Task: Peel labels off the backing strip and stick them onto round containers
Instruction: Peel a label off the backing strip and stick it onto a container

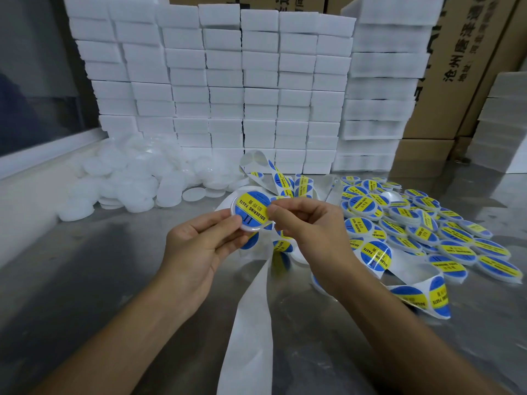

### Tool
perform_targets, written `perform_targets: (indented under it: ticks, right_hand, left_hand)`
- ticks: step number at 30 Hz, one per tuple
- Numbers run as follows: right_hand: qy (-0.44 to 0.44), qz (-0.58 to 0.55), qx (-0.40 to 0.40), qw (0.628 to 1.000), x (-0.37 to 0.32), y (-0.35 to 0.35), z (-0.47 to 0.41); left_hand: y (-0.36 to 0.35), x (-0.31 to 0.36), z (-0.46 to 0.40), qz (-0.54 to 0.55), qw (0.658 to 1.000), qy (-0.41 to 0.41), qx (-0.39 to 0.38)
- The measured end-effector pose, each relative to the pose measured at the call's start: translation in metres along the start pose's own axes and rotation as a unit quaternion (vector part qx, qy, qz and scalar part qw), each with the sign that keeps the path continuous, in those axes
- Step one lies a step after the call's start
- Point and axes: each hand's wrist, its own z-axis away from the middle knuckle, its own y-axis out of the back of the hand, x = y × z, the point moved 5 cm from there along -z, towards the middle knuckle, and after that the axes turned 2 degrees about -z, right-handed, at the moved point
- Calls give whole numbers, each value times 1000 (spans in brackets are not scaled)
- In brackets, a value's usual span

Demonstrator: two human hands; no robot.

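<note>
The bare backing strip [251, 317] is trailing toward me across the steel desk [85, 280]. Above it, my left hand [196, 252] is holding a round container [252, 213] in a curled grip at its edge, tilted up to face me. My right hand [308, 232] is pinching the blue and yellow label [253, 210] at the container's right rim. To my right, labelled containers [422, 223] are lying heaped; to my left, plain white containers [128, 181] are piled. Stacked white foam blocks [242, 89] and cardboard boxes [467, 67] are standing behind.
</note>
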Motion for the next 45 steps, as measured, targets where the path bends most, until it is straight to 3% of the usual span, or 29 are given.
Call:
perform_targets:
  ticks: [24, 35, 38, 42, 45]
  right_hand:
    - [56, 104, 11, 993, 1, -1, 2]
    - [182, 240, 71, 951, -4, 1, 5]
    - [148, 209, 72, 964, -1, 5, 2]
    - [120, 180, -1, 976, 4, -5, 4]
    - [100, 115, -14, 988, 7, -8, 4]
  left_hand:
    - [4, 3, 6, -105, 991, -55, 59]
    - [0, 1, 3, -38, 998, -41, -2]
    - [-2, 0, 2, 12, 999, -24, -28]
    - [-10, -2, 4, 42, 995, -14, -94]
    - [-15, 0, 7, 45, 989, -13, -138]
